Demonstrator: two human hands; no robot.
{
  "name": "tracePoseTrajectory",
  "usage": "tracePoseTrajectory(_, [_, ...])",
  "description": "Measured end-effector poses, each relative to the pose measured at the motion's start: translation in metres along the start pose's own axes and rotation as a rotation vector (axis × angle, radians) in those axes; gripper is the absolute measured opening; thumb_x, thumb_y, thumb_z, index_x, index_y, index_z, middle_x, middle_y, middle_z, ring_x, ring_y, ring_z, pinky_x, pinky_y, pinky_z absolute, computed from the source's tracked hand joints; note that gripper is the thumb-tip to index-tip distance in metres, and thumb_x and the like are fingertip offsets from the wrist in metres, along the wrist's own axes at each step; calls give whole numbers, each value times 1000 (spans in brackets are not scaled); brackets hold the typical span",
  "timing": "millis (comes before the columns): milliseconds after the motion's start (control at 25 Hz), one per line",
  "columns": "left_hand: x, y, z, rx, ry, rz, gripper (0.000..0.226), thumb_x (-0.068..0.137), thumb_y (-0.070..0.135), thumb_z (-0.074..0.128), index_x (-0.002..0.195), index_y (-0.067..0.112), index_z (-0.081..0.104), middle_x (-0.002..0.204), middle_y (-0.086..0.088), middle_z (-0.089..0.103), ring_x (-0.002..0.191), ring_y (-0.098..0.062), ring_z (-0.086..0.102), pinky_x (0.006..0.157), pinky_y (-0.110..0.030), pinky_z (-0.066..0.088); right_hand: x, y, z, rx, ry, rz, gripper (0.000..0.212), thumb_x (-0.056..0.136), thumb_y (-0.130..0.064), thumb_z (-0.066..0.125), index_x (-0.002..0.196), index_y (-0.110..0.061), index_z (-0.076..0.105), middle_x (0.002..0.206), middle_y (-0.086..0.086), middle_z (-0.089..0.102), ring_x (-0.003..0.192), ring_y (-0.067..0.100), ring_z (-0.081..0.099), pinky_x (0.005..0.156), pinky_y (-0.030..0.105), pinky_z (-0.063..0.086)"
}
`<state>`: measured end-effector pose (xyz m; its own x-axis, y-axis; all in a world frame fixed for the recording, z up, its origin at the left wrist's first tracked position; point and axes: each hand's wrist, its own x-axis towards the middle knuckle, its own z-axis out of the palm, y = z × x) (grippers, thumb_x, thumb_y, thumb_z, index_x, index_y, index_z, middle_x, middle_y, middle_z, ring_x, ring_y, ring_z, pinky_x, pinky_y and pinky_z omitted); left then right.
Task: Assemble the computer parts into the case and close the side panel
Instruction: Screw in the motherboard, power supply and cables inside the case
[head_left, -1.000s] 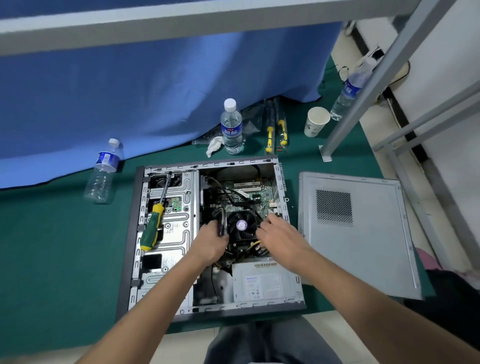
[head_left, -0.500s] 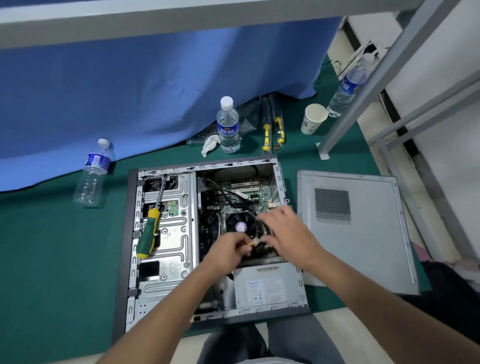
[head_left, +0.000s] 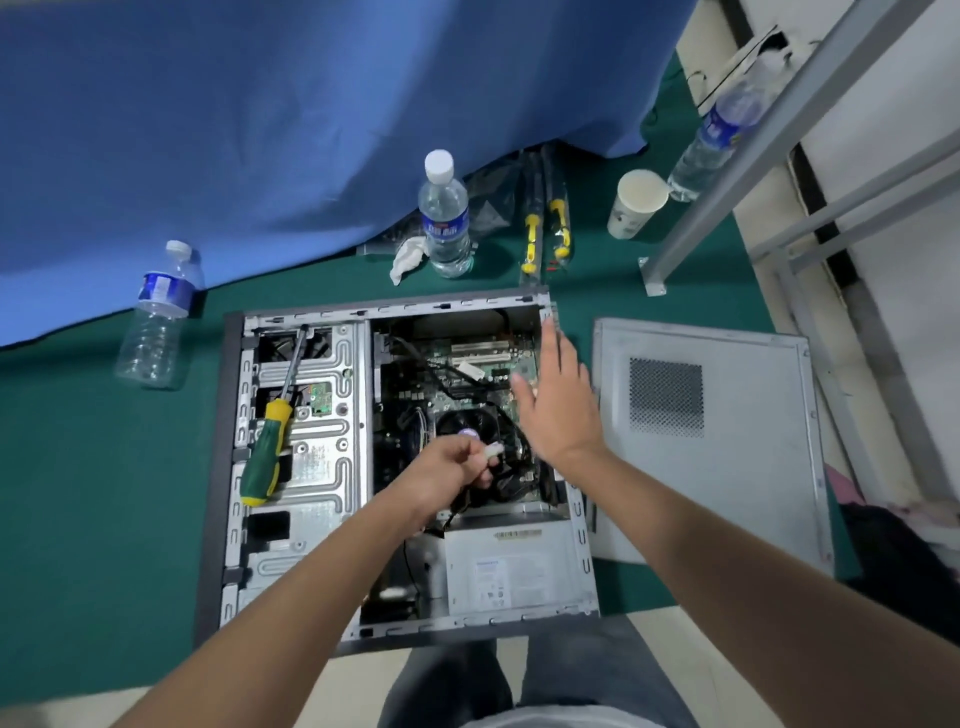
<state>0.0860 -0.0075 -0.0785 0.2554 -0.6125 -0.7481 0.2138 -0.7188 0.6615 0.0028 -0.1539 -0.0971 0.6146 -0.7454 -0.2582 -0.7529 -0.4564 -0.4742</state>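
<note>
On the far left, a plastic bottle (head_left: 158, 317) lies on the green cloth (head_left: 78, 467), at the edge of the blue curtain (head_left: 260, 130). Next comes the open case (head_left: 215, 467), lying flat on the cloth. A screwdriver (head_left: 267, 447) with a green and yellow handle rests on the drive cage (head_left: 322, 467) in the left part of the case.

The left hand (head_left: 447, 475) is over the middle of the case, beside the fan (head_left: 467, 428). Its fingers are curled and pinch a white connector (head_left: 492, 451), which is lifted above the board (head_left: 467, 374); dark cables hang under the hand. Below it, the power supply (head_left: 514, 566) sits in the near right corner of the case.

Behind the case stands a second bottle (head_left: 445, 218) with a crumpled tissue (head_left: 408, 257) just beside it, then two tools (head_left: 545, 228) with yellow parts.

The right hand (head_left: 558, 405) hovers over the right side of the case with fingers straight and spread, holding nothing; it looks a little blurred.

To the right of the case, the side panel (head_left: 727, 467) lies flat on the cloth, apart from the case. Behind it are a paper cup (head_left: 636, 202), a third bottle (head_left: 714, 140) and a grey metal frame (head_left: 753, 130).
</note>
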Motion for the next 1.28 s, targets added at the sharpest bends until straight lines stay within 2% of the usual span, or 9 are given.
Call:
tracePoseTrajectory(160, [12,8,-4,275,-50,95,14,100,8,54,99,-3,63,87,-10,69,78,-15,61,85,-30,49,-1,2,4,16,57,-18,65,103,-42,35,157,-25,4,158,6,25,135,33,38,105,47,38])
tracePoseTrajectory(320, [24,6,6,577,-52,200,13,94,10,65,106,6,66,98,-8,72,90,-18,64,83,-26,48,-1,4,5,23,79,-29,65,103,-45,34,157,-25,6,158,7,27,136,34,37,107,46,36])
tracePoseTrajectory(520, [29,-3,8,617,40,333,17,94,9,62,111,10,66,100,-4,71,94,-22,65,87,-34,51,-2,5,6,47,91,-21,64,102,-47,34,157,-27,7,158,5,27,138,32,35,109,45,34])
tracePoseTrajectory(720, [36,-11,-1,777,79,503,26,94,14,60,120,18,64,105,-3,66,104,-15,53,89,-27,46,0,2,5,67,93,-15,64,102,-46,35,157,-27,9,158,4,27,140,30,33,110,45,33])
tracePoseTrajectory(960, [44,-11,1,904,56,610,27,86,15,63,113,21,65,96,3,64,100,-15,40,92,-35,38,-1,2,4,52,102,-14,65,102,-45,37,157,-26,10,157,5,29,139,30,35,111,44,35])
tracePoseTrajectory(1080, [48,-13,1,948,72,640,25,89,22,64,113,20,65,100,5,64,108,-16,35,97,-36,32,-1,2,4,55,102,-17,65,102,-45,38,157,-26,10,157,5,29,139,29,35,111,45,35])
tracePoseTrajectory(1280, [50,-13,5,1026,85,669,22,85,17,63,107,17,62,105,1,62,118,-18,32,100,-35,29,-1,3,3,75,95,-19,64,102,-43,39,157,-27,10,158,5,29,140,29,34,111,46,35])
